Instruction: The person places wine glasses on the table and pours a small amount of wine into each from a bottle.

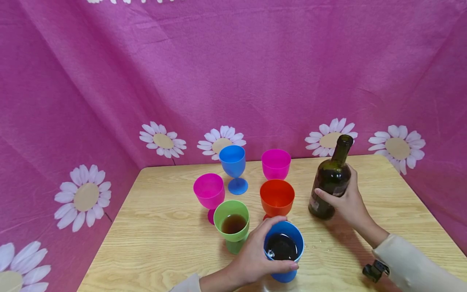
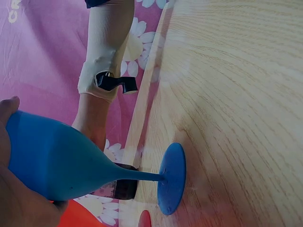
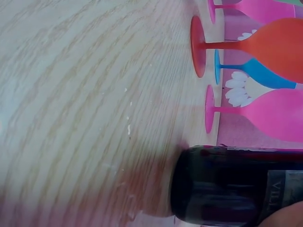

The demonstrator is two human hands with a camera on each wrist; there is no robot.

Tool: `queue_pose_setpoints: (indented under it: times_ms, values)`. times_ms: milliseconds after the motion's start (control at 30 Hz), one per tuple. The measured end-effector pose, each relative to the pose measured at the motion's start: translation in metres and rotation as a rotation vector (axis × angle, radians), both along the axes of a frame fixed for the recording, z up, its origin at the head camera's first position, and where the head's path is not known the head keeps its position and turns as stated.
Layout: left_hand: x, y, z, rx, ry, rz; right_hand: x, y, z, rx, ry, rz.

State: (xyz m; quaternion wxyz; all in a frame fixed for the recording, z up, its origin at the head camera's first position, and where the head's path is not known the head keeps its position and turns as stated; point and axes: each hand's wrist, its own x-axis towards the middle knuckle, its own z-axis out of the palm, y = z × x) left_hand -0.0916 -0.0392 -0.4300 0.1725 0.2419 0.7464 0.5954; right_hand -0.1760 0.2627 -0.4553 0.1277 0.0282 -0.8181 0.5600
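My left hand [image 1: 255, 253] holds a blue goblet [image 1: 298, 245] by its bowl, thumb on the near side and fingers on the far side. Dark liquid fills part of this goblet, and in the left wrist view its round foot [image 2: 172, 179] is close over the wooden table. With my right hand [image 1: 350, 198] I grip a dark green wine bottle [image 1: 330, 176] around its labelled body, neck up and leaning slightly right. A green goblet [image 1: 231, 239] with brown liquid stands just left of my left hand. Behind the held goblet is an orange-red goblet [image 1: 277, 198].
Farther back on the wooden table [image 1: 157, 235] stand a pink goblet [image 1: 209, 191], a second blue goblet [image 1: 232, 162] and another pink goblet [image 1: 276, 164]. Small drops [image 3: 129, 128] dot the tabletop near the bottle. A pink daisy-print cloth [image 1: 233, 81] hangs behind the table.
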Motion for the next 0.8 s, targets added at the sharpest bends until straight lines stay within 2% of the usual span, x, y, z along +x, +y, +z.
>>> queue_pose_setpoints:
  times_ms: [133, 433, 633, 800]
  values:
    - [0.001, 0.0, 0.0, -0.018, 0.009, 0.002, 0.001, 0.002, -0.001, -0.001, -0.014, 0.001]
    - [0.003, -0.001, 0.007, -0.095, 0.097, 0.026, 0.0, 0.003, -0.003, 0.003, -0.006, -0.001]
    - [0.004, 0.0, 0.016, -0.196, 0.087, 0.052, 0.0, 0.002, -0.003, 0.002, -0.005, 0.003]
    - [0.006, -0.001, 0.027, -0.254, 0.098, 0.044, 0.001, 0.002, -0.002, 0.006, -0.008, 0.001]
